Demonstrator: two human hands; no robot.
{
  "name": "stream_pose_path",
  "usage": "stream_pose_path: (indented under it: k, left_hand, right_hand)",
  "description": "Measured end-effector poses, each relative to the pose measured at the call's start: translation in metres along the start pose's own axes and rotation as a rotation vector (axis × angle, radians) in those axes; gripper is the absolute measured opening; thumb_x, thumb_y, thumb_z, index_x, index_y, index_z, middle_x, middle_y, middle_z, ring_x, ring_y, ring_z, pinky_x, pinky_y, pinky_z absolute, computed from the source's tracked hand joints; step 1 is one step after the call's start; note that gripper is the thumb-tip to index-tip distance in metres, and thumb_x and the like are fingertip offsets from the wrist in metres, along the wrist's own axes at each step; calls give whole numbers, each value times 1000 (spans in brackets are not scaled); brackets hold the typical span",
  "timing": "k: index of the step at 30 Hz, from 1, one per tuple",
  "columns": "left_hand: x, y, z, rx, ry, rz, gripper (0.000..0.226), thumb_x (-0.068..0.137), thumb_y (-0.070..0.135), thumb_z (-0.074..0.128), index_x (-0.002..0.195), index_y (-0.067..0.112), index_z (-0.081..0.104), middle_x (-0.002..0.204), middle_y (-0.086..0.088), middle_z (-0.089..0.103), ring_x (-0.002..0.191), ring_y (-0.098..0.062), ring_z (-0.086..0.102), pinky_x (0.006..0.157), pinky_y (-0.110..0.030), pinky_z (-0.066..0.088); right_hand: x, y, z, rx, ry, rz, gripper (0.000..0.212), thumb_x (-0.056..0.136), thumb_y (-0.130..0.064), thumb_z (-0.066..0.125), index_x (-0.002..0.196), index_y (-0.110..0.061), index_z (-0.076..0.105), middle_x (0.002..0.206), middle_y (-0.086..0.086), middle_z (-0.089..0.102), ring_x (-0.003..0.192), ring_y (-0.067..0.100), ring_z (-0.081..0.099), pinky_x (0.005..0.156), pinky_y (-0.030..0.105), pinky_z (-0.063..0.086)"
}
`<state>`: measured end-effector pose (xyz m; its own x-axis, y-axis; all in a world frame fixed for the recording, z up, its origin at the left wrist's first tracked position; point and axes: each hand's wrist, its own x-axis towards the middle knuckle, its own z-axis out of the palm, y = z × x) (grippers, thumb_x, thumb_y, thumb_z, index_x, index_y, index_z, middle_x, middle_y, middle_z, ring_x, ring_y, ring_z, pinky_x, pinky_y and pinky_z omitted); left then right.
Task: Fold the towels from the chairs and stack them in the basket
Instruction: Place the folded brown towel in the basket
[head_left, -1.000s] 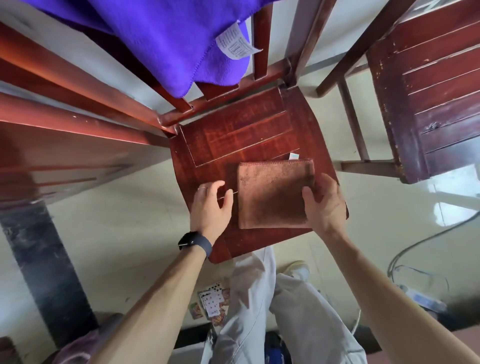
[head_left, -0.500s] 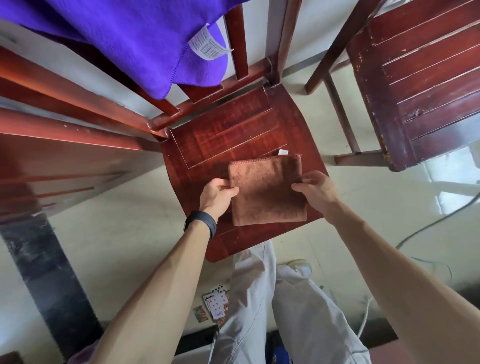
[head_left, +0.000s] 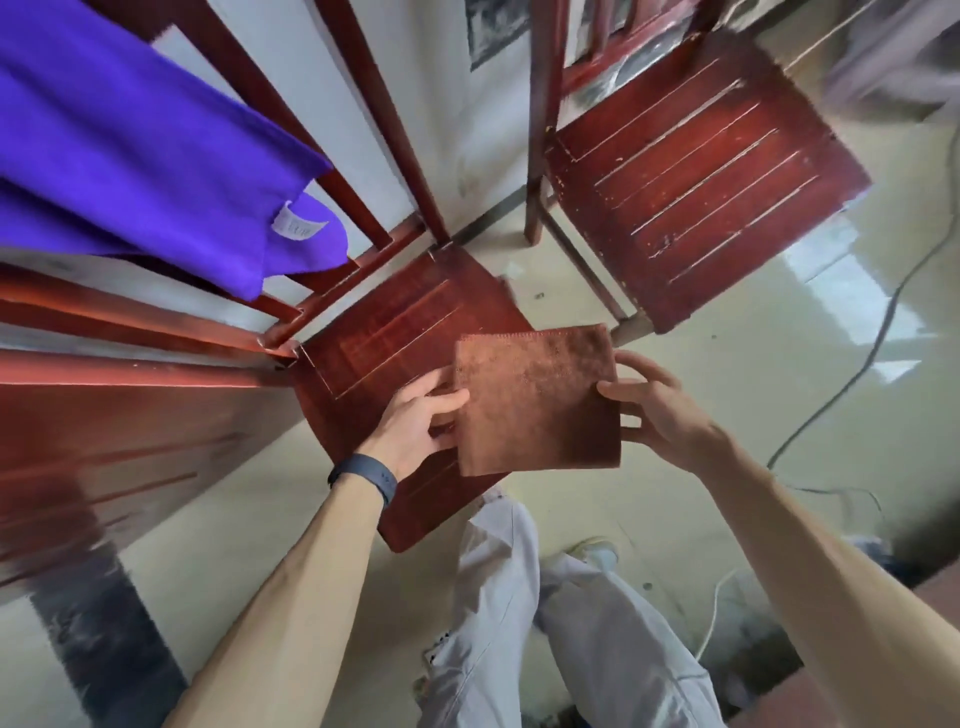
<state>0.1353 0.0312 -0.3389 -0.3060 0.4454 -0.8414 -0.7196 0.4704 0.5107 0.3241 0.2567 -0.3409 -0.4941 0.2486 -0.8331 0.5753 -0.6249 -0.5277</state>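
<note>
Item, 10 o'clock of the view: violet fleece towel with white label, draped unfolded over the back rails of the dark red slatted wooden chair; not yet folded. Item, centre: left grip, a bare hand with a dark wristband, nearly closed, thumb on top and fingers underneath, pinching the 9 o'clock edge of the rust-brown folded square terry towel. The towel is held flat, apparently just off the seat and overhanging its 3 o'clock edge. Right grip, bare hand, likewise pinching the towel's 3 o'clock edge, thumb above, fingers partly hidden behind. Item, 1 o'clock: second dark red slatted wooden chair. Basket: not in view. Handling note, step judged to be carrying the folded towel to the basket: hold both pinches level and lightly taut so the layers do not slip apart; lay it down flat and release only once it rests.
</note>
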Motion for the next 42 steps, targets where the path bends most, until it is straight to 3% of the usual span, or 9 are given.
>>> stream_pose_path:
  k: [4, 10, 18, 24, 27, 32, 37, 40, 42]
  left_hand:
    - [-50, 56, 84, 89, -96, 60, 36, 95, 8, 59, 126, 26, 64, 125, -9, 68, 110, -26, 65, 73, -40, 56]
    - [-140, 154, 232, 290, -287, 218, 37, 92, 7, 63, 123, 28, 66, 119, -15, 68, 113, -33, 63, 90, -56, 52]
    - [-231, 242, 422, 500, -565, 372, 35, 94, 4, 60, 123, 24, 65, 111, -15, 68, 95, -28, 68, 74, -46, 60]
    - [-229, 296, 542, 586, -710, 425, 33, 94, 5, 61, 119, 26, 68, 108, -14, 69, 96, -25, 68, 76, -48, 59]
    - [-208, 326, 605, 595, -738, 426, 35, 93, 4, 62, 122, 24, 65, 100, -7, 72, 87, -20, 71, 68, -41, 59]
    - [-170, 379, 714, 636, -817, 393, 37, 92, 6, 65, 125, 23, 64, 106, -6, 73, 98, -24, 69, 87, -51, 55]
    - [-144, 410, 816, 697, -902, 333, 32, 92, 6, 63, 115, 28, 68, 101, -2, 75, 87, -17, 70, 84, -44, 53]
    - [-124, 422, 880, 742, -933, 310, 33, 92, 7, 64, 119, 27, 67, 99, 0, 73, 80, -14, 70, 77, -39, 54]
    - [-107, 426, 922, 766, -957, 299, 36, 92, 8, 65, 124, 25, 65, 104, -2, 72, 83, -15, 69, 79, -42, 56]
  right_hand:
    - [-98, -40, -53, 78, 79, -128, 39, 90, -1, 63, 118, -27, 66, 109, 16, 71, 101, 30, 70, 82, 52, 58]
    - [-267, -102, -132, 173, 212, -408, 43, 91, -1, 64, 121, -30, 65, 102, 16, 60, 97, 25, 69, 78, 51, 59]
    - [-424, -149, -226, 305, 465, -702, 46, 91, 0, 64, 123, -31, 64, 114, 22, 65, 97, 25, 71, 70, 47, 60]
    - [-455, -196, -299, 348, 614, -838, 41, 91, -9, 68, 126, -29, 63, 113, 13, 70, 108, 29, 68, 79, 60, 59]
    - [-458, -230, -343, 369, 667, -886, 41, 90, -8, 68, 123, -33, 65, 109, 12, 71, 103, 28, 71, 74, 52, 60]
    - [-462, -292, -421, 459, 758, -881, 42, 90, -4, 67, 118, -35, 68, 105, 15, 71, 95, 24, 73, 65, 43, 60]
    - [-467, -333, -496, 508, 838, -854, 42, 90, -5, 68, 120, -36, 67, 112, 19, 70, 102, 27, 72, 70, 48, 60]
    - [-468, -351, -546, 521, 883, -832, 43, 90, -7, 68, 125, -33, 64, 113, 18, 70, 101, 25, 72, 71, 48, 61]
    - [-465, -361, -582, 538, 908, -811, 43, 90, -7, 69, 124, -33, 64, 112, 16, 71, 98, 22, 73, 69, 44, 60]
